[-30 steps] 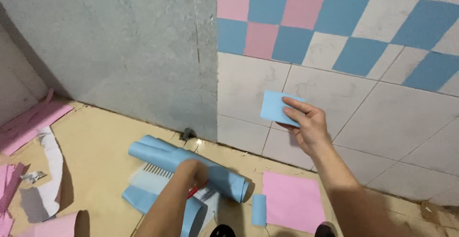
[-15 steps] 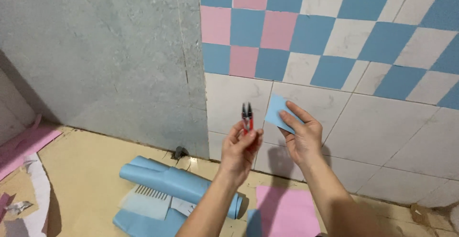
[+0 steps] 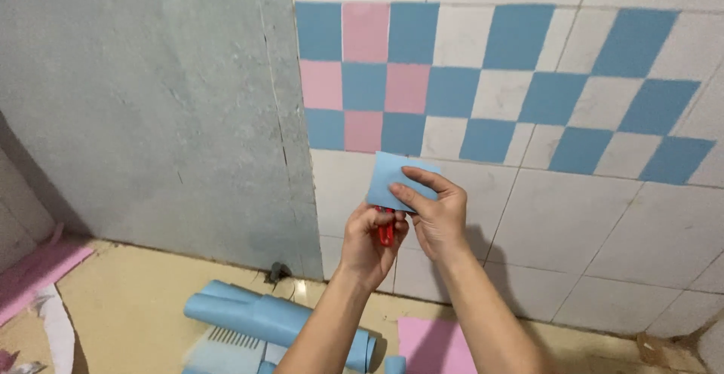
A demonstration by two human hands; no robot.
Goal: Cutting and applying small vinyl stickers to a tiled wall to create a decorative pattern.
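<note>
My right hand (image 3: 434, 212) pinches a small light-blue square sheet (image 3: 392, 178), held up in front of the tiled wall. My left hand (image 3: 368, 240) grips a small red-handled cutter (image 3: 385, 230), pressed against the lower edge of the blue square. Both hands touch at chest height before the wall. The cutter's blades are hidden behind the sheet and fingers.
The white tile wall (image 3: 603, 216) carries a checker pattern of blue and pink squares (image 3: 407, 87). A bare grey wall (image 3: 143, 110) stands to the left. On the floor lie a blue roll (image 3: 264, 317), a comb-like scraper (image 3: 230, 340), a pink sheet (image 3: 434, 344) and pink scraps (image 3: 34, 268).
My left hand rose from the floor with the red cutter and met the blue square. Both hands lifted and came together; the view tilted up the wall.
</note>
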